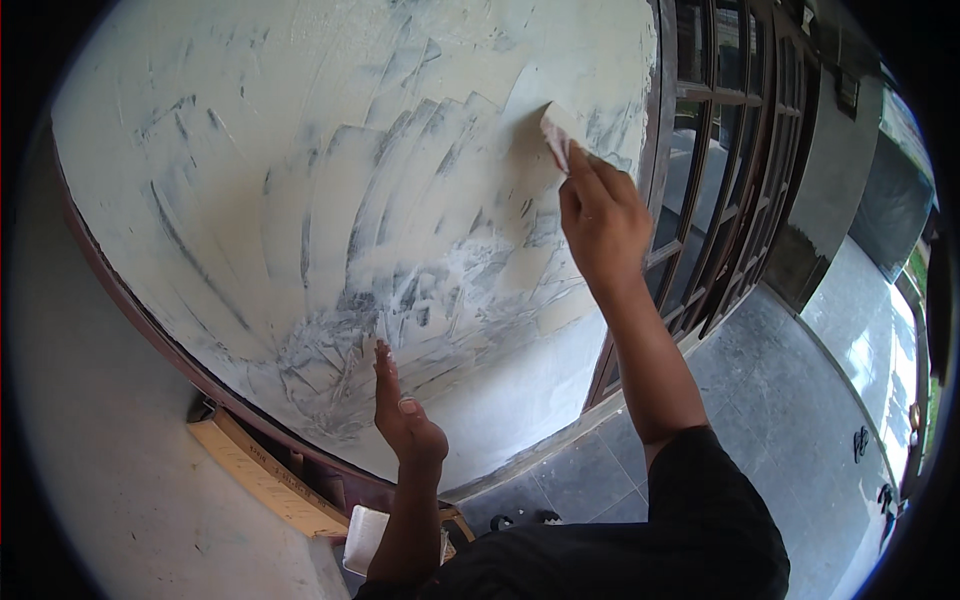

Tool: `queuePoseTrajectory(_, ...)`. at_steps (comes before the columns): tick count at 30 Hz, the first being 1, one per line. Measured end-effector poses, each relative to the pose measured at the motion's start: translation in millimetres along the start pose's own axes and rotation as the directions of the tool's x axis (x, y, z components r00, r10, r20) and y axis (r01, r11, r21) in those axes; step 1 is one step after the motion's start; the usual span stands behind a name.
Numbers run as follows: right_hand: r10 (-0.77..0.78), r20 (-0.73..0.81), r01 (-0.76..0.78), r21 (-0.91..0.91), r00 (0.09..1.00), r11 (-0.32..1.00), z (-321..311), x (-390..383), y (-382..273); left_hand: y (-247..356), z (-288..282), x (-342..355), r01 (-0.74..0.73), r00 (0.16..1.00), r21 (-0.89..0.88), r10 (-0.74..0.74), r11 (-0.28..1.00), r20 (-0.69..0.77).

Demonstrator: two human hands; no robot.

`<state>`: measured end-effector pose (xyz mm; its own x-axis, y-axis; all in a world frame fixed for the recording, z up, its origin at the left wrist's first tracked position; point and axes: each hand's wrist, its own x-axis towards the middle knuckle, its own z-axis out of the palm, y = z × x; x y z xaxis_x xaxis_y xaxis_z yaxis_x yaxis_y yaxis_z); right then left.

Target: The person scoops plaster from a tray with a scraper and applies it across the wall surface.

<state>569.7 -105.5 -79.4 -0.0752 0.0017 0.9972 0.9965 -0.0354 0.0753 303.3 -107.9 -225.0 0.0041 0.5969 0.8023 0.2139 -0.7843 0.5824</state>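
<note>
A pale wall in front of me is coated with cream-white putty in sweeping strokes, with dark grey streaks showing through. My right hand is closed around a putty knife, its pale, smeared blade against the upper right part of the wall. Lower and to the left, my left hand is raised before the wall's rough, patchy area. I see it nearly edge-on, its fingers stretched upward and smeared with white. No object shows in it.
Dark-framed glass doors stand right of the wall. Below lies grey floor tiling. A long cardboard box and a white container sit at lower left. Sandals lie on the floor at right.
</note>
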Motion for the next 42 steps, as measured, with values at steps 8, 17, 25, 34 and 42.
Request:
queuePoseTrajectory(8, -0.174, 0.327, 0.001, 0.466, 0.929, 0.885, -41, -109, -83, -8, -1, -3, -0.011, 0.999, -0.028, 0.010, 1.000, -0.039)
queuePoseTrajectory(17, -0.025, 0.158, 0.033, -0.053, 0.987, 0.998, 24, -25, 9, 4, 8, -3, 0.006, 0.999, 0.077, -0.004, 0.997, -0.033)
queuePoseTrajectory(25, -0.047, 0.513, -0.213, 0.436, 0.857, 0.874, -60, -146, -82, -1, 13, -7, -0.023, 0.999, 0.011, 0.023, 1.000, -0.036)
queuePoseTrajectory(34, 0.352, 0.918, -0.827, 0.337, 0.182, -0.450, -71, -139, -60, -2, 12, -23, 0.083, 0.996, 0.095, -0.080, 0.992, -0.042)
queuePoseTrajectory(42, 0.116, 0.993, -0.731, 0.062, -0.024, -0.679, -64, -165, -81, -15, -41, -101, 0.424, 0.905, 0.246, -0.399, 0.872, -0.146)
